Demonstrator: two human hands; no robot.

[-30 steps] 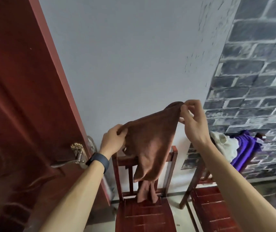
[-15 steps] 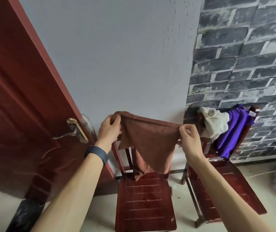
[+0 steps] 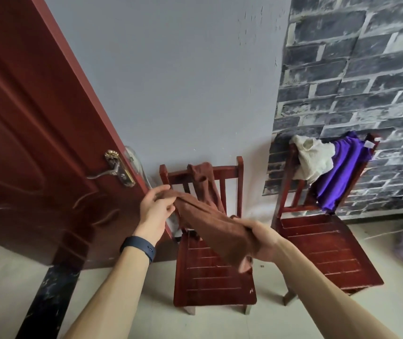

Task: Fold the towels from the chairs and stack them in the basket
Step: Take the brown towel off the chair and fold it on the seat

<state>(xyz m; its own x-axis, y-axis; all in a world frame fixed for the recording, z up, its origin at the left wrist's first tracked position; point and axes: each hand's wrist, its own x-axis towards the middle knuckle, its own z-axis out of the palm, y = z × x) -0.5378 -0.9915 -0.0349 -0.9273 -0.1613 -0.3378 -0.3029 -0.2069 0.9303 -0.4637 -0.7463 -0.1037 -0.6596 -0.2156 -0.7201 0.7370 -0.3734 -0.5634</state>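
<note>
Nearest the camera, two bare forearms are seen reaching forward, a dark wristband [image 3: 138, 248] worn on the left wrist. The brown towel [image 3: 210, 222] is held stretched between both hands, above the seat of the left chair [image 3: 210, 285]. Its far upper end is pinched by the left hand [image 3: 155, 209], thumb against fingers. Its near lower end is gripped by the right hand [image 3: 263, 243], fingers curled into the cloth, and a short tail is left hanging below the palm. Behind it, a second brown cloth [image 3: 204, 178] is draped over that chair's backrest; whether the two touch cannot be told. Just beside, to the right, a white towel [image 3: 314, 159] and a purple towel [image 3: 342, 172] are hung together on the back of the right chair [image 3: 325, 253], white partly over purple. At left, a red-brown door [image 3: 36, 118] with a metal handle [image 3: 117, 168] is seen. Farthest back, a grey wall [image 3: 183, 81] and brick-patterned wall [image 3: 354, 81] are met.
</note>
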